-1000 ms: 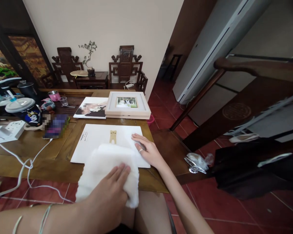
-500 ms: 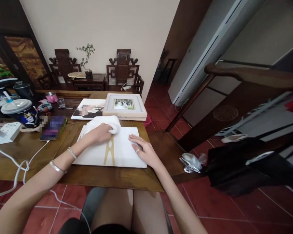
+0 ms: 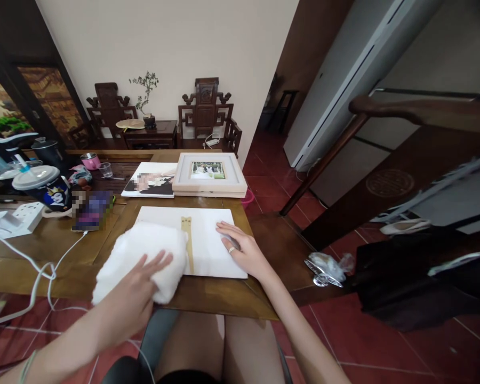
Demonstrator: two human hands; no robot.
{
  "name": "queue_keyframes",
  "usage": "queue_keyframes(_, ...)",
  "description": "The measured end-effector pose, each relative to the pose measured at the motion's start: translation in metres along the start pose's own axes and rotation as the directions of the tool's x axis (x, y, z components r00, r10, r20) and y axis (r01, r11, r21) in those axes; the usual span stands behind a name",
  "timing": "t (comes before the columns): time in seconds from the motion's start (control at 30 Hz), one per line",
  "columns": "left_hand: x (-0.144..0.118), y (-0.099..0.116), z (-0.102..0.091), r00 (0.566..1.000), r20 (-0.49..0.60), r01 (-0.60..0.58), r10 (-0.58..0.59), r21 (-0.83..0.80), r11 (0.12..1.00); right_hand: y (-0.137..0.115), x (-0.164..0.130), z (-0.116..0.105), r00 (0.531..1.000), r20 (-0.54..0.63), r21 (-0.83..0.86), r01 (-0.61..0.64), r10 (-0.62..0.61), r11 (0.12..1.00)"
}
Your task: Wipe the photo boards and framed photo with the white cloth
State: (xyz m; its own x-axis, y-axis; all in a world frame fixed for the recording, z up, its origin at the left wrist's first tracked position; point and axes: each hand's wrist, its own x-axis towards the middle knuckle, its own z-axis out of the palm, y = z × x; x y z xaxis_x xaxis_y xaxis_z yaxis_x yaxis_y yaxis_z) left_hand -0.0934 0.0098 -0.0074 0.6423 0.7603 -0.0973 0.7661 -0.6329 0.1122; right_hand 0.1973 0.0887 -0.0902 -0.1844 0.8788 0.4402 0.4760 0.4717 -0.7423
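The wiping looks partly done, but I can't tell how much is left. The white cloth (image 3: 122, 248) covers the left part of the white board (image 3: 212, 256). The left hand (image 3: 140, 296) lies on it, some fingers spread, grip hidden. The right hand (image 3: 246, 250), fingers straight, rests on the board's right edge, gripping nothing I can see. The board's near left corner is hidden.

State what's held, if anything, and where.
Left hand touches white towel near its right side, grip unclear; right hand rests on white panel at its right edge.
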Motion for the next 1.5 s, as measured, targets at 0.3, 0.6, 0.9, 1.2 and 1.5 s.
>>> queue_keyframes(0.3,0.018,-0.004,-0.014,0.997,0.078,0.019,-0.016,-0.033,0.999,0.000,-0.001,0.000,1.000,0.005,-0.013,-0.009,0.009,1.000)
queue_keyframes(0.6,0.121,-0.075,-0.017,0.993,-0.017,0.121,-0.120,0.071,0.990,0.001,0.000,0.000,1.000,-0.001,0.018,-0.014,0.014,1.000)
queue_keyframes(0.9,0.050,-0.025,-0.016,0.996,0.059,0.067,-0.074,0.105,0.992,0.001,-0.001,-0.001,1.000,0.004,-0.002,-0.015,0.015,1.000)
queue_keyframes(1.2,-0.022,0.020,-0.005,0.981,0.170,0.084,-0.092,0.051,0.995,-0.001,-0.001,-0.002,0.999,0.028,-0.038,-0.017,0.018,0.999)
queue_keyframes(1.5,0.070,-0.053,-0.015,0.996,0.062,0.054,-0.059,0.086,0.995,0.002,-0.001,-0.001,1.000,0.023,-0.031,-0.009,0.010,0.999)
